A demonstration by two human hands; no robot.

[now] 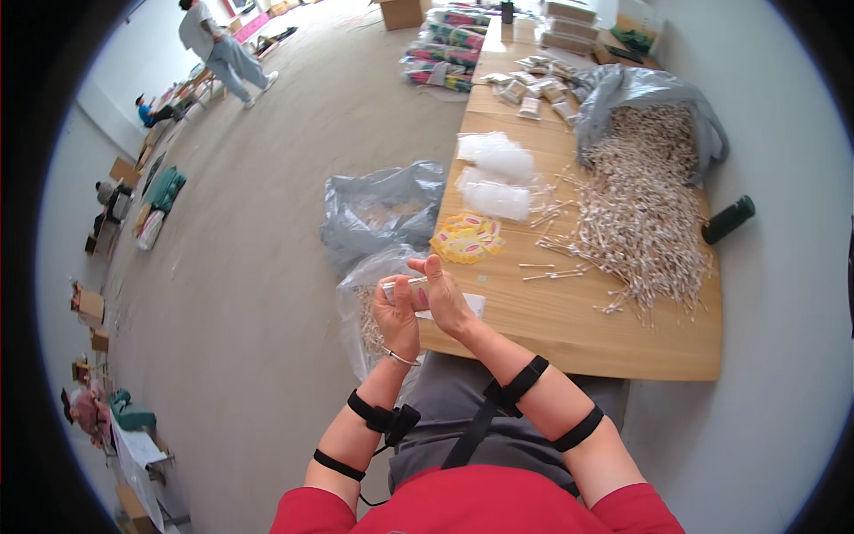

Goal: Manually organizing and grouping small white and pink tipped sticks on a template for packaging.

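A small clear packet of cotton swabs (407,285) with a pinkish mark is held up just off the table's near left corner. My left hand (397,319) is closed around its left side, the thumb on top. Against the other end rests my right hand (448,303), thumb raised and fingers stretched out, partly hidden behind the packet. Beneath the hands lies a white card or paper (473,306). Yellow printed cards (469,238) are spread beyond them, followed by stacks of clear plastic sleeves (496,194).
Loose cotton swabs (645,205) spill from a grey plastic bag (712,133) on the wooden table (534,325). Filled packets (538,87) lie farther back. A dark green cylinder (729,220) stands by the wall. Plastic bags (378,209) sit left of the table. A person (222,49) walks far left.
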